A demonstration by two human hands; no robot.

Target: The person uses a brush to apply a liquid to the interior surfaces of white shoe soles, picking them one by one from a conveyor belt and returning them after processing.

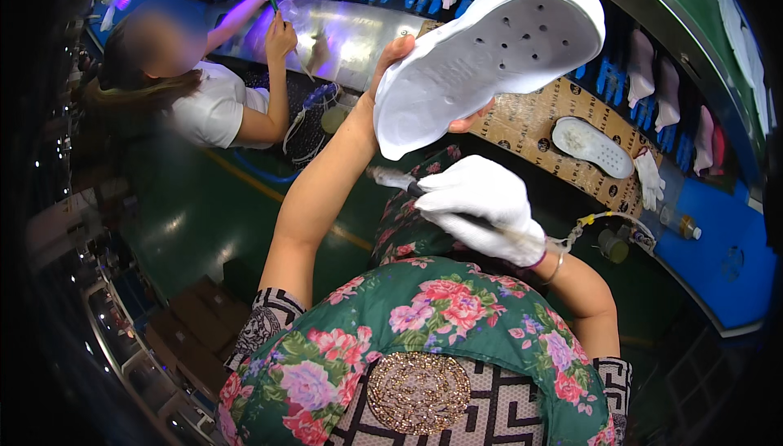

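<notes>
Here I count one white shoe sole [489, 55] raised in my bare left hand [391, 79], and one brush [391, 178] gripped in my white-gloved right hand [481, 209]. The left hand's fingers are curled around the sole's heel edge, thumb on one side and fingertips showing at the other; the right hand is closed in a fist about the brush handle. A second sole [593, 146] lies flat on the brown patterned mat [522, 124], with one loose white glove [650, 178] just beside it. Along the conveyor [652, 79] behind, at least eight white shoe lasts stand on blue holders. One co-worker [212, 103] sits at my left.

The held sole hangs in open air above the mat's near edge, clear of the bench; the brush tip lies below it, apart from it. My floral apron [424, 340] fills the lower frame.

The sole's long axis runs from lower left to upper right, heel toward my left hand, toe toward the conveyor, its perforated inner face turned to me.
</notes>
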